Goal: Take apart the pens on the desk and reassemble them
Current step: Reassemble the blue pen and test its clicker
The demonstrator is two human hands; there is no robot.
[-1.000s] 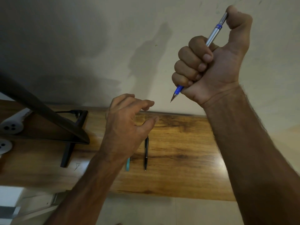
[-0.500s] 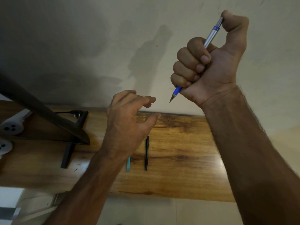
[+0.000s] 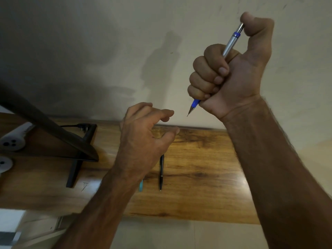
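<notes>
Right grip [image 3: 231, 74] is fisted tight round the silver-and-blue pen [image 3: 232, 40], thumb on the top button. The tip pokes out below the little finger, pointing down-left. The pen is held up in front of the wall, well above the table [image 3: 206, 177]. It looks whole, with tip, barrel and button all on, so it is either reassembled or not yet opened; can't tell which.

Left grip [image 3: 143, 139] is loosely curled and holds nothing, fingertips near the pen tip but apart.

Below on the table lie a black pen [image 3: 161, 171], whole-looking, and a teal pen [image 3: 141, 186] mostly hidden by the left wrist. No loose parts show. My guess is that most of the work is left.

Far left: black stand [image 3: 73, 173], white power strip [image 3: 12, 142].
</notes>
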